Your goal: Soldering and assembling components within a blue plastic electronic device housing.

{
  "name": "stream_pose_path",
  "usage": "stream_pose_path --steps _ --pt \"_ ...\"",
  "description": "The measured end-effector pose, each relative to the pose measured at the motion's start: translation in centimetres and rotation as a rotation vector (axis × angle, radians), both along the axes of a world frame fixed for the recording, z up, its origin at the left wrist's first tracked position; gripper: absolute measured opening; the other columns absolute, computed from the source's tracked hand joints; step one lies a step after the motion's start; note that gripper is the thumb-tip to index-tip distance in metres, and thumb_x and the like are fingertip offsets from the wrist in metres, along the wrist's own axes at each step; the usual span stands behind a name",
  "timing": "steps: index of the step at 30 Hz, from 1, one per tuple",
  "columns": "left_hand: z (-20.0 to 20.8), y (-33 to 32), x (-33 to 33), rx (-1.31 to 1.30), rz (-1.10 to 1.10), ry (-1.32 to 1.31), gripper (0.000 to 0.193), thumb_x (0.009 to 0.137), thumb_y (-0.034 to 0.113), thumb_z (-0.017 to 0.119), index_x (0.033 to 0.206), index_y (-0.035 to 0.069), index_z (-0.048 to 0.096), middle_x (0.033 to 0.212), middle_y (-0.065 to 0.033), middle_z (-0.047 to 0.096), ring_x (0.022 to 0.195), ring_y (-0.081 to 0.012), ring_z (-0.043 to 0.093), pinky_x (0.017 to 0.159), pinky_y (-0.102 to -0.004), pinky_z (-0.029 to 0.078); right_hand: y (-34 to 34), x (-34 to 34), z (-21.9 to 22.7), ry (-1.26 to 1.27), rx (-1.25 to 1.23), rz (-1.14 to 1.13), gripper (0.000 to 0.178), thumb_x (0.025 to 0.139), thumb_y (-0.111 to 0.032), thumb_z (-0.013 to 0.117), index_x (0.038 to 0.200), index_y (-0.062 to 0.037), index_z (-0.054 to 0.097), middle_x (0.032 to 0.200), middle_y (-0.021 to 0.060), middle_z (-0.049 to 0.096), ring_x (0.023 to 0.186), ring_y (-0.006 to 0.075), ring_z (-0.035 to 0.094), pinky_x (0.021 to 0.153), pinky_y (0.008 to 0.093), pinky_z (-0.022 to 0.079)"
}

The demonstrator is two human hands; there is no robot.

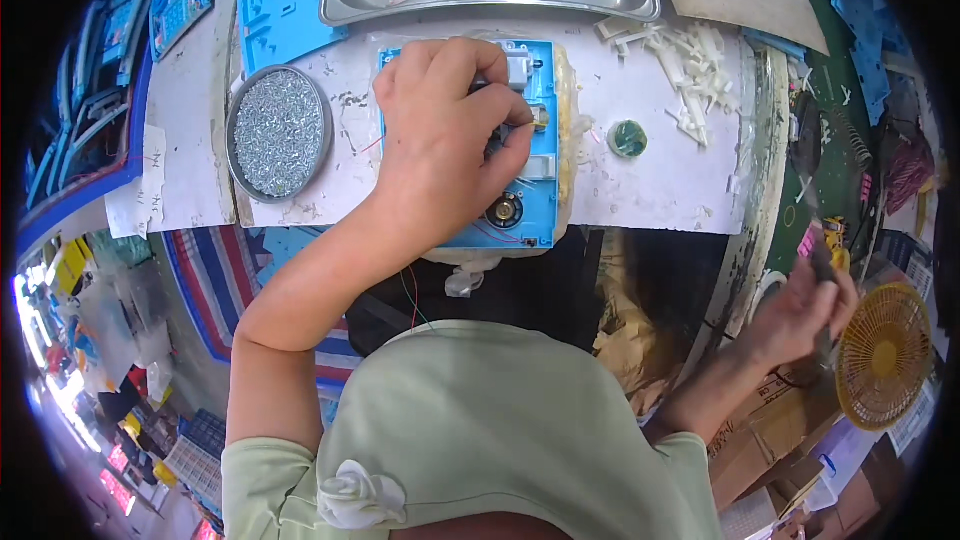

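Under my left hand (435, 125) lies a shallow blue plastic housing (543, 210) with small parts and thin wires inside. The fingers are bent and pinched together over its upper middle, hiding what they press or hold. A round speaker (505, 210) sits in the housing's lower part, close to the wrist. Off to the right, beyond the table's edge, my right hand (800, 315) is closed around a dark, long tool (822, 265). Motion blur and the fingers leave its exact kind unclear.
A round dish of small silvery screws (278, 130) stands left of the housing. Behind it is a two-compartment metal tray (455, 5). White plastic pieces (690, 70) lie in a heap at the right, near a small green round object (628, 138). A yellow-brown basket (885, 355) is at far right.
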State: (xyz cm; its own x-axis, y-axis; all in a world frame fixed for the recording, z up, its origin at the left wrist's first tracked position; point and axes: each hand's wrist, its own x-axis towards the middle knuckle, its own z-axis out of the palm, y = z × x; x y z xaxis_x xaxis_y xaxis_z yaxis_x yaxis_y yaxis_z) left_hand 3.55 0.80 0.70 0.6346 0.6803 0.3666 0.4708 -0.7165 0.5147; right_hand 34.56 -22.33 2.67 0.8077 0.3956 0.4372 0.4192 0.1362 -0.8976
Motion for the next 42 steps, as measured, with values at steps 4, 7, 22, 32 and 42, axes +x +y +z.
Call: stream_pose_path --steps 4,7,22,32,42 --pt "-0.2 -0.1 0.0 0.008 0.007 0.001 0.020 0.069 0.008 0.081 0.087 0.012 0.074 0.106 -0.0022 0.058 0.104 -0.0269 0.051 0.092 -0.0412 0.034 4.4 -6.8 -1.8 -0.016 -0.169 0.462 0.024 0.087 -0.007 0.071 0.109 0.0027 0.066 0.094 0.0094 0.063 0.084 0.0170 0.058 0.075 0.0289 0.046" --pt "-0.2 0.0 0.1 0.018 0.005 0.006 0.020 0.069 0.009 0.081 0.087 0.012 0.074 0.105 -0.0019 0.058 0.103 -0.0270 0.051 0.092 -0.0413 0.034 6.8 -8.8 -2.3 0.005 -0.171 0.722 0.027 0.085 -0.005 0.076 0.109 0.0038 0.066 0.081 0.0080 0.060 0.073 0.0159 0.053 0.064 0.0291 0.040" --pt "0.0 0.1 -0.1 0.014 -0.005 0.032 0.021 0.069 0.011 0.080 0.089 0.013 0.073 0.104 -0.0023 0.057 0.103 -0.0272 0.050 0.090 -0.0421 0.034 8.5 -9.7 -2.4 -0.102 -0.180 0.819 0.029 0.081 0.001 0.077 0.107 0.0046 0.067 0.070 0.0065 0.057 0.062 0.0167 0.050 0.057 0.0288 0.037" --pt "0.1 0.1 0.0 0.029 0.002 0.035 0.021 0.068 0.012 0.080 0.088 0.014 0.073 0.105 -0.0027 0.058 0.103 -0.0280 0.051 0.090 -0.0428 0.034 8.7 -9.8 -2.1 -0.189 -0.202 0.816 0.028 0.081 -0.001 0.078 0.106 0.0029 0.067 0.070 0.0072 0.059 0.061 0.0176 0.051 0.056 0.0291 0.038" --pt "0.4 0.1 0.0 0.024 0.003 0.064 0.020 0.070 0.010 0.081 0.088 0.012 0.074 0.107 -0.0036 0.058 0.103 -0.0282 0.052 0.091 -0.0434 0.035 8.3 -9.4 -2.0 -0.207 -0.194 0.805 0.029 0.081 -0.002 0.079 0.107 0.0024 0.067 0.069 0.0066 0.058 0.059 0.0179 0.051 0.055 0.0294 0.037"
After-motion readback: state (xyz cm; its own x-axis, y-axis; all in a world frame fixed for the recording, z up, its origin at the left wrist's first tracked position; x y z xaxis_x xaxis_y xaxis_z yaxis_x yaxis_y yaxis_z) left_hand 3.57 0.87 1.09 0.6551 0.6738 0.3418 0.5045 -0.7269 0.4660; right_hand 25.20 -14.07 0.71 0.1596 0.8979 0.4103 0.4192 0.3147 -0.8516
